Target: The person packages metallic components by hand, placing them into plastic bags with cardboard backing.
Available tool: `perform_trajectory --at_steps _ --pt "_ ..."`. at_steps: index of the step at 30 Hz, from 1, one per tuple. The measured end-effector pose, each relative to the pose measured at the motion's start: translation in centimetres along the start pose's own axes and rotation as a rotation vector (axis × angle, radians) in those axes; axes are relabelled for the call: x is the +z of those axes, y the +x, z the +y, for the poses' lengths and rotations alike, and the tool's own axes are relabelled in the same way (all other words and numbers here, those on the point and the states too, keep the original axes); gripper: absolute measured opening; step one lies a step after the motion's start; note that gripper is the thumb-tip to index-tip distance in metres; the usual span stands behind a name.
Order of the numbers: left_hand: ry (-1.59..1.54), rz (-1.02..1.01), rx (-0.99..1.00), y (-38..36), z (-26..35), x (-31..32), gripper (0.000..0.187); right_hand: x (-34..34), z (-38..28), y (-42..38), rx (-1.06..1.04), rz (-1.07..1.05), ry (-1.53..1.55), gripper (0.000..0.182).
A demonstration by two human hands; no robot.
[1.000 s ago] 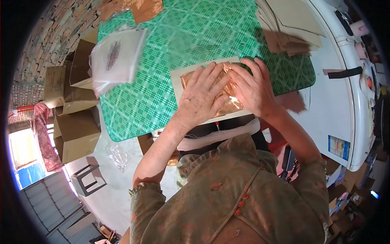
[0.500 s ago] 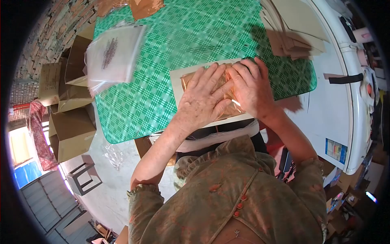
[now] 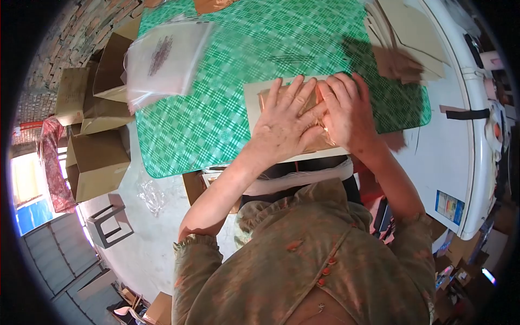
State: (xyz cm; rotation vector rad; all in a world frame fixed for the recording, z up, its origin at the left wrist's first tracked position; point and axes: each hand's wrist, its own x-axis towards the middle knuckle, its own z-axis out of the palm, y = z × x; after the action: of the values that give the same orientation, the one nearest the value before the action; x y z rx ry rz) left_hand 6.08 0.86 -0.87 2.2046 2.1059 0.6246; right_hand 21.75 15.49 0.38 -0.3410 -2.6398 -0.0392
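Observation:
A pale cardboard sheet (image 3: 253,108) lies at the near edge of the green checked tablecloth (image 3: 227,70). On top of it is a shiny, copper-coloured piece that looks like thin film (image 3: 324,142), mostly covered by my hands. My left hand (image 3: 284,123) rests flat on the film with its fingers spread. Beside it, my right hand (image 3: 349,114) lies over the right part of the film and sheet, its fingers slightly bent and close together. What lies beneath the right palm is hidden.
A stack of clear plastic bags (image 3: 170,59) lies at the table's left. Loose cardboard sheets (image 3: 417,40) sit at the far right. Open cardboard boxes (image 3: 100,162) stand left of the table, near a grey stool frame (image 3: 108,225). Crumpled clear plastic (image 3: 153,197) is on the floor.
The whole view has shifted slightly, so the table appears farther right. My left fingers look more spread, and my right hand's fingers have moved a little on the sheet.

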Motion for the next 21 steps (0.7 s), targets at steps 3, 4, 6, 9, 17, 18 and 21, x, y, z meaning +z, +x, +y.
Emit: perform_trajectory --at_steps 3,4,6,9,17,18,21 --pt "0.023 -0.005 0.010 -0.1 0.1 0.1 0.061 -2.0 0.3 -0.1 0.029 0.040 0.127 0.053" --pt "0.033 -0.003 0.013 -0.1 0.1 0.0 0.061 -2.5 0.4 -0.6 0.083 0.070 0.125 0.051" --pt "0.040 -0.014 0.013 -0.7 0.7 -0.3 0.061 -3.2 0.5 -2.7 0.192 0.136 0.130 0.046" --pt "0.020 -0.027 0.007 -1.9 1.5 -0.6 0.063 -2.9 0.5 -6.7 0.305 0.121 0.169 0.038" --pt "0.081 -0.019 0.007 -2.5 1.8 -0.1 0.063 -2.2 -3.3 -7.7 0.277 0.111 0.076 0.032" --pt "0.083 -0.016 0.008 -2.5 1.8 0.0 0.063 -2.0 -3.4 -7.7 0.282 0.101 0.093 0.031" --pt "0.090 -0.013 0.008 -2.5 1.8 0.0 0.064 -2.4 -3.7 -7.1 0.289 0.094 0.097 0.030"
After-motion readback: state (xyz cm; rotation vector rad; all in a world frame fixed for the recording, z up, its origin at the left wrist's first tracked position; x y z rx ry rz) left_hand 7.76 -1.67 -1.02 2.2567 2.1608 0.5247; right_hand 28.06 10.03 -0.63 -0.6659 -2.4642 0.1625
